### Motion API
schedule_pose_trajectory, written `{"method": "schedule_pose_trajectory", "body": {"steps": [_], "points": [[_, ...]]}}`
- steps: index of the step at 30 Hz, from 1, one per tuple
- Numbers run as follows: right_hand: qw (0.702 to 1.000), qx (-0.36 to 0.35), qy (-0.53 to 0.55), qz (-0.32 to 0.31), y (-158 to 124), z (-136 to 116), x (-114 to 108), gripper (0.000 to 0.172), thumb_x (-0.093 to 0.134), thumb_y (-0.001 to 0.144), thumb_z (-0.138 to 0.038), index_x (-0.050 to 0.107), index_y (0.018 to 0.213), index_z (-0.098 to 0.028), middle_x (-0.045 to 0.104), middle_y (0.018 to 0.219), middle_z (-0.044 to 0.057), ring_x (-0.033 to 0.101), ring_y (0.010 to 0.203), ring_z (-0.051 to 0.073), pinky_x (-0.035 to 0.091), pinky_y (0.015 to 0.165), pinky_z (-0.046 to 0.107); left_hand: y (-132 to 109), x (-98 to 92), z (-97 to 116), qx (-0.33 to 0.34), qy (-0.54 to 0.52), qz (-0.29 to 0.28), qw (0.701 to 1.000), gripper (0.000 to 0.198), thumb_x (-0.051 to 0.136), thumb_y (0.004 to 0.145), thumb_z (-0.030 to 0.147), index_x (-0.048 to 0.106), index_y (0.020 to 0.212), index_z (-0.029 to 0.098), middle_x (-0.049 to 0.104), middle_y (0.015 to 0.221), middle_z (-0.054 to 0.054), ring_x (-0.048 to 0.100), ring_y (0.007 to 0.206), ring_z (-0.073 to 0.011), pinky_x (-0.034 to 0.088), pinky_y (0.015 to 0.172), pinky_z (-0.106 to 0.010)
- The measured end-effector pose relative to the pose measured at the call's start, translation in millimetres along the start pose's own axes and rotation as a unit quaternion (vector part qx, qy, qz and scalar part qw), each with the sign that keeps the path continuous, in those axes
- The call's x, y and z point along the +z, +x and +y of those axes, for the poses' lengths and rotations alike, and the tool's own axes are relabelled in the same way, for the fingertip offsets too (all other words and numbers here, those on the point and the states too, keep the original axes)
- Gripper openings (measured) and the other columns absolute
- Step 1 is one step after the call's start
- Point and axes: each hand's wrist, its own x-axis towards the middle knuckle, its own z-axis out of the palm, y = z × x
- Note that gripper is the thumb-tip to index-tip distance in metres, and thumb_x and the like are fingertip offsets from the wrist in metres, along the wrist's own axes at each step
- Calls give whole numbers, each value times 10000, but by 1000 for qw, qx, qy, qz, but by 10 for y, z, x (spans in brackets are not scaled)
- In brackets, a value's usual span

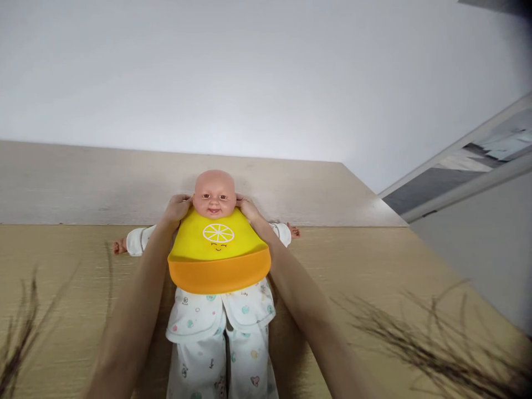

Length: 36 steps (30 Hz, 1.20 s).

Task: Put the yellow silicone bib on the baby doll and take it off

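Bib [219, 250] collar between fingers [179, 204] at doll [214, 195] neck

Landmark here is the doll [216, 260], lying flat on its back on the desk [62, 277]. Both sides of it are wide open bare wood, so there's loads of room to slide a hand in. Behind its head a raised ledge [83, 183] and the wall [249, 72] block the way. Its neck is crowded: left hand [178, 208] and right hand [247, 208] sit tight against it.
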Motion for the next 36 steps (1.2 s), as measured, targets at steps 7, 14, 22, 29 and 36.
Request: {"method": "schedule_pose_trajectory", "body": {"steps": [7,14,22,29,36], "points": [[998,52,26,-13,4,-95,23,274,562,701,-116,753,897,-136,769,870,25,677,746,162,555,844,303,-29,49,59,26,40,73,996,516,669,620,227,739,1122,128,649,595,7,560,508,-155,437,531,-243],[998,54,-26,6,-51,-153,13,358,461,790,-33,738,1014,-65,763,938,50,629,742,88,480,724,189,-14,48,33,19,45,97,994,318,648,651,263,794,882,102,711,667,-48,569,555,-147,427,516,-224],[997,42,-58,25,32,-47,2,376,425,711,-18,744,889,-105,755,896,38,637,718,111,506,688,204,54,-2,-16,14,74,112,991,339,659,662,276,824,919,128,724,685,-36,542,546,-139,399,521,-227],[973,-67,-196,102,54,-57,-126,301,512,865,-161,765,1023,-118,766,1091,117,706,1019,227,537,1007,355,14,-50,103,29,180,138,974,363,646,737,302,799,1019,133,726,728,-45,601,608,-177,460,602,-260],[790,-424,-434,86,-1026,-680,-399,400,418,1000,-161,650,1325,-144,661,1369,158,626,1307,225,506,1153,391,-485,-129,733,237,207,252,915,292,627,811,205,760,1054,112,764,952,-30,687,934,-172,526,943,-311]]}}
